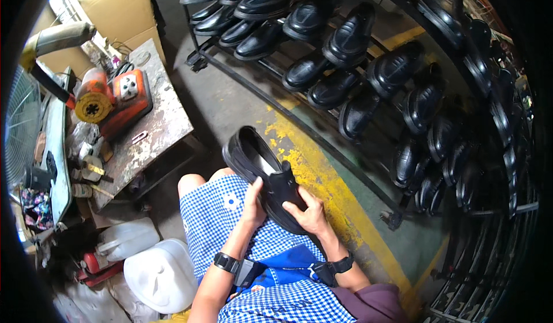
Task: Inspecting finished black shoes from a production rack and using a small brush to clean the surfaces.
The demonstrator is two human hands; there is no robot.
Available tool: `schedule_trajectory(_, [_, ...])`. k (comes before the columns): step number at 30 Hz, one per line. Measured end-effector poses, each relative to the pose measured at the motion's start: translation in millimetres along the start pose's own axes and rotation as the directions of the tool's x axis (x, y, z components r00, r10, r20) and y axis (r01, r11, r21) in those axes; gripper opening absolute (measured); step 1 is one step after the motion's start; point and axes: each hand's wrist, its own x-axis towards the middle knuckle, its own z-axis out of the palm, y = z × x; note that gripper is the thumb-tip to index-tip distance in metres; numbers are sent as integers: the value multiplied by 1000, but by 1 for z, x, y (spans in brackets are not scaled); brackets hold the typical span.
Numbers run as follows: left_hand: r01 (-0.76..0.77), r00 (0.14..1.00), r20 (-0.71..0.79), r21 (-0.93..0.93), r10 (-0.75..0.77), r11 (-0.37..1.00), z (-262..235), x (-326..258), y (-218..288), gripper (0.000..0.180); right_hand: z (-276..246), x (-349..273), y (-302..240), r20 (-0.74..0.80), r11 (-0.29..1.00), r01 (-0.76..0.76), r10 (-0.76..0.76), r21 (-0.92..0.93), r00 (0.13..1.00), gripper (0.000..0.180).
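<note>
Over my lap I hold a black slip-on shoe [266,176], its heel pointing away from me and its pale insole showing through the opening. My left hand [254,203] grips the left side of the shoe near the middle, thumb along its upper edge. On the other side, my right hand [309,211] is closed around the front part, with the thumb on top near the toe. Fingers under the shoe are partly hidden. Beneath it lies a blue and white checked apron [210,208] covering my legs.
A metal rack [253,84] with rows of black shoes [348,35] stands ahead and to the right. At left, a worn table [164,113] carries an orange machine [129,107]. White plastic jugs [161,274] sit on the floor at lower left, and yellow paint [322,179] marks the floor.
</note>
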Motion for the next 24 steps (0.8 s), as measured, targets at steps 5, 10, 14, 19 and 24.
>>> schedule_trajectory(5, [-38, 996, -78, -99, 30, 994, -3, 8, 5, 57, -10, 7, 9, 70, 738, -207, 213, 642, 975, 44])
schedule_trajectory(10, [28, 992, -115, -224, -55, 974, -5, 13, 3, 54, -29, -23, 15, 109, 844, -243, 218, 478, 970, 50])
schedule_trajectory(14, [7, 994, -104, -275, -37, 961, 3, 11, 7, 54, -39, -43, 8, 101, 902, -251, 230, 351, 968, 54])
schedule_trajectory(19, [16, 997, -61, -320, -38, 947, -5, 15, 4, 52, -39, -45, 2, 127, 947, -242, 219, 211, 967, 66])
schedule_trajectory(24, [-3, 997, -79, -283, -20, 959, 0, 12, 6, 52, -42, -34, -12, 218, 991, -114, 98, 63, 971, 78])
